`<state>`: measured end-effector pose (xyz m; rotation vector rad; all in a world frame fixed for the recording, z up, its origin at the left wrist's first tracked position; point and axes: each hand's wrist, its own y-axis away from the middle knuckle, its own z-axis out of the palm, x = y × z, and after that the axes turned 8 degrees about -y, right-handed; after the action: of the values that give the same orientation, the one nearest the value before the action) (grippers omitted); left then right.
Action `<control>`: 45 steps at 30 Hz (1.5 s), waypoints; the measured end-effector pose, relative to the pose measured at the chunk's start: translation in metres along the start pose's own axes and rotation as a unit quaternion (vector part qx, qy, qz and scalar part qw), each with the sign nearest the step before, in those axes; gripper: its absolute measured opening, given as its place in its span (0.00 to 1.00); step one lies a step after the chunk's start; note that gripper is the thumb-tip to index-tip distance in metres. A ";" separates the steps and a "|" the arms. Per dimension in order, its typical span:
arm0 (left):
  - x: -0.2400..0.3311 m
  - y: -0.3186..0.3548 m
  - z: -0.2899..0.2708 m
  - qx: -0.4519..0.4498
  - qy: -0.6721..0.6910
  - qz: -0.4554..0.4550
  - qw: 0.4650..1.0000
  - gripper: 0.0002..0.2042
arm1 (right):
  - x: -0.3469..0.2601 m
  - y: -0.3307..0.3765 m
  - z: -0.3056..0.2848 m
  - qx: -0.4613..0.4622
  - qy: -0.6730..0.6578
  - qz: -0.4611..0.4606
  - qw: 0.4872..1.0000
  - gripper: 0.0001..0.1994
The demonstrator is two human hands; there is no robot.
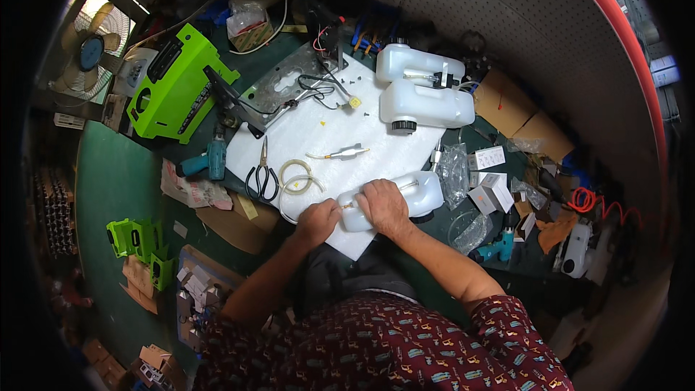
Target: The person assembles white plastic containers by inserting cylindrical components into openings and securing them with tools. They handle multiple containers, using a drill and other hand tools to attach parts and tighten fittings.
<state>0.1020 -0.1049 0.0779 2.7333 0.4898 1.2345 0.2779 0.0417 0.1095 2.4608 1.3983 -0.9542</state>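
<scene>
My right hand (384, 206) grips a white plastic tank (423, 194) lying on a white foam sheet (318, 134) near its front edge. My left hand (317, 221) pinches a small fitting at the tank's left end, where clear tubing (298, 177) coils away. Black scissors (262, 177) lie just left of the tubing. A small metal-tipped tube piece (346, 152) rests on the sheet beyond my hands. Two more white tanks (420, 94) sit at the sheet's far right.
A bright green housing (174, 87) stands at the back left beside a fan (93, 51). A teal power driver (210, 163) lies left of the sheet, another (496, 248) at right. Small boxes (492, 188), plastic bags (455, 166) and cardboard (517, 119) crowd the right side.
</scene>
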 end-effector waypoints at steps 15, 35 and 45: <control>-0.018 -0.001 0.013 -0.181 0.320 -0.122 0.922 0.14 | 0.002 0.000 0.001 -0.031 -0.005 0.031 0.999 0.11; 0.001 -0.013 -0.008 -0.167 0.258 -0.087 0.948 0.09 | 0.002 -0.007 -0.005 -0.062 -0.014 0.046 0.997 0.12; -0.009 -0.012 -0.003 -0.121 0.153 0.026 0.980 0.10 | -0.002 -0.005 0.002 -0.064 -0.018 0.045 0.997 0.12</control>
<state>0.0911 -0.0964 0.0702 2.3811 0.2737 1.6215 0.2718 0.0421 0.1096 2.3791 1.2823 -0.8575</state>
